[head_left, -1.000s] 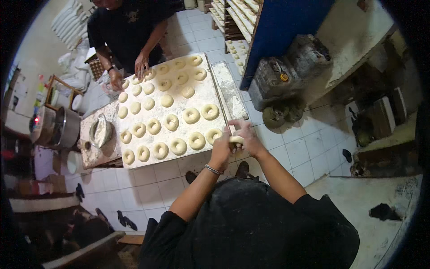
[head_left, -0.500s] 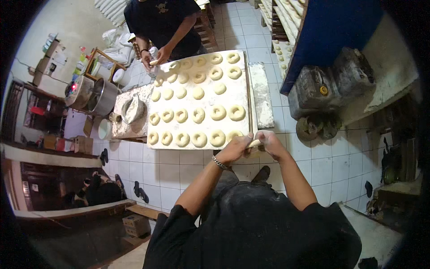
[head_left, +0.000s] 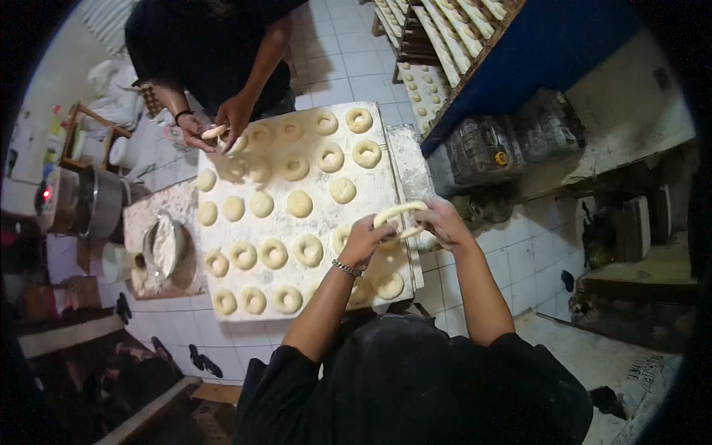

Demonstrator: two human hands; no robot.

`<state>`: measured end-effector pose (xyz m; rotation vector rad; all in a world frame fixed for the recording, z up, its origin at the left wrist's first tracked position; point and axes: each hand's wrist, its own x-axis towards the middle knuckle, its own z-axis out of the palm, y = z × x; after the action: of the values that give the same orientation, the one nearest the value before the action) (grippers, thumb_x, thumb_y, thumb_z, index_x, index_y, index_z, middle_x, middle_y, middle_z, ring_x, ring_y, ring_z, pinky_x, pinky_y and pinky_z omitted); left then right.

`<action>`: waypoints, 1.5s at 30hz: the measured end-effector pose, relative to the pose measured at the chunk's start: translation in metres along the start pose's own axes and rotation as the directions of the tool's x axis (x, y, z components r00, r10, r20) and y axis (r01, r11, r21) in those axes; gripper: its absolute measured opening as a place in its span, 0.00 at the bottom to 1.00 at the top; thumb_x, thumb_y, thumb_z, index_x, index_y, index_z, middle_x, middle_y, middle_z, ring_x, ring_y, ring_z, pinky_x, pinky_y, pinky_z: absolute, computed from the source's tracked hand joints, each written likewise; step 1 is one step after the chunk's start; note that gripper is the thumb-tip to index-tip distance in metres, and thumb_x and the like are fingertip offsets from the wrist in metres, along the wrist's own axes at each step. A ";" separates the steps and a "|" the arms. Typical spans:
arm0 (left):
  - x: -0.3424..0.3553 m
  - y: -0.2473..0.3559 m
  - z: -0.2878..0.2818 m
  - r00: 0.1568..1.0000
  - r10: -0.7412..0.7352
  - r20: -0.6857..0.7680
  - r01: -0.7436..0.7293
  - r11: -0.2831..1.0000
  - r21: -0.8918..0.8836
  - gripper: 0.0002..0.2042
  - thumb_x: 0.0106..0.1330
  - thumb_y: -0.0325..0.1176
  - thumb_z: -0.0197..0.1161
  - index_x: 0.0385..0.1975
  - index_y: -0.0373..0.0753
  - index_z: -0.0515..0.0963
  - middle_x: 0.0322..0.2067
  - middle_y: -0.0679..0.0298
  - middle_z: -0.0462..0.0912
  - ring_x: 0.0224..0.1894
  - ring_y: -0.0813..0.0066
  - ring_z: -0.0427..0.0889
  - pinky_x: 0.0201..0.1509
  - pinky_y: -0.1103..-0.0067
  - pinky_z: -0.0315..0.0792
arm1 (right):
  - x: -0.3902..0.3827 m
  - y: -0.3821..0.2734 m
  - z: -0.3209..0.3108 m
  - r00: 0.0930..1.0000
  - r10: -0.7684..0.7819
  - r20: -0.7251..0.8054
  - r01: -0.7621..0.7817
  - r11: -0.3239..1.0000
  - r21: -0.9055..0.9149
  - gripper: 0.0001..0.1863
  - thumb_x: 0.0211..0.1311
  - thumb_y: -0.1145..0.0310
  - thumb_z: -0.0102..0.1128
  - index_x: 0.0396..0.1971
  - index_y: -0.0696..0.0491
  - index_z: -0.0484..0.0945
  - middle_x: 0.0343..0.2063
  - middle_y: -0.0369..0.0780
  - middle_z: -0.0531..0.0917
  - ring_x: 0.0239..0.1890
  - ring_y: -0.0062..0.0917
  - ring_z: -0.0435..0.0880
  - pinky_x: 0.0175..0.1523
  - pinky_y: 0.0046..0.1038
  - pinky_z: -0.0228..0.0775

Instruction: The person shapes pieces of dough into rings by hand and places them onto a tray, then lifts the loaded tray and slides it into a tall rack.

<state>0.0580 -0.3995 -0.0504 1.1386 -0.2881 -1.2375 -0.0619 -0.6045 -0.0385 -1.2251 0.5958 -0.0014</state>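
Between my hands is a pale dough ring (head_left: 399, 213), stretched into a wide loop above the right side of a floured board (head_left: 256, 228). My left hand (head_left: 366, 242), with a chain bracelet at the wrist, grips the ring's left end. The right end is held by my right hand (head_left: 443, 224), its fingers whitened with flour. Rows of dough rings (head_left: 308, 250) lie on the board, and several round dough pieces (head_left: 299, 203) without clear holes lie in a middle row. My left hand and forearm hide some of the nearer rings.
Across the board, a co-worker's hands (head_left: 236, 115) hold another dough piece (head_left: 215, 132). A bowl with flour (head_left: 165, 248) stands left, before a metal pot (head_left: 104, 202). Racked trays (head_left: 445, 37) are at the upper right, near dark jerrycans (head_left: 478, 148). Sandals (head_left: 204, 361) lie on the tiled floor.
My hands have moved from the board's near right edge to over its right side. The dough between them now shows as a wide-open loop. My view has turned and come closer to the board.
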 end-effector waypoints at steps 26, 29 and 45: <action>-0.032 0.031 -0.033 0.923 0.153 -0.353 -0.081 0.974 0.211 0.12 0.65 0.31 0.68 0.44 0.32 0.79 0.33 0.66 0.84 0.31 0.82 0.79 0.34 0.84 0.72 | 0.013 0.018 0.061 0.958 -0.254 0.134 0.282 0.917 -0.283 0.26 0.60 0.63 0.72 0.52 0.63 0.77 0.44 0.45 0.84 0.47 0.25 0.82 0.51 0.28 0.75; -0.091 -0.003 0.023 0.867 0.143 -0.477 -0.105 0.989 0.106 0.14 0.67 0.30 0.66 0.49 0.30 0.77 0.33 0.67 0.82 0.29 0.84 0.77 0.32 0.86 0.70 | -0.015 0.026 0.062 0.900 0.097 0.425 -0.005 0.977 -0.213 0.24 0.59 0.65 0.73 0.51 0.62 0.78 0.39 0.39 0.85 0.40 0.19 0.82 0.47 0.24 0.75; -0.301 -0.133 0.066 0.764 0.036 -0.645 0.144 0.963 0.226 0.14 0.58 0.24 0.70 0.45 0.30 0.81 0.39 0.61 0.86 0.40 0.74 0.87 0.44 0.78 0.81 | -0.171 0.099 0.152 0.652 0.230 0.722 0.269 0.820 -0.505 0.25 0.50 0.72 0.73 0.50 0.60 0.77 0.41 0.43 0.86 0.43 0.25 0.84 0.50 0.28 0.76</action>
<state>-0.1795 -0.1653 -0.0107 1.7469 0.1159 -0.7926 -0.1732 -0.3819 -0.0212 -1.6659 -0.2161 0.7132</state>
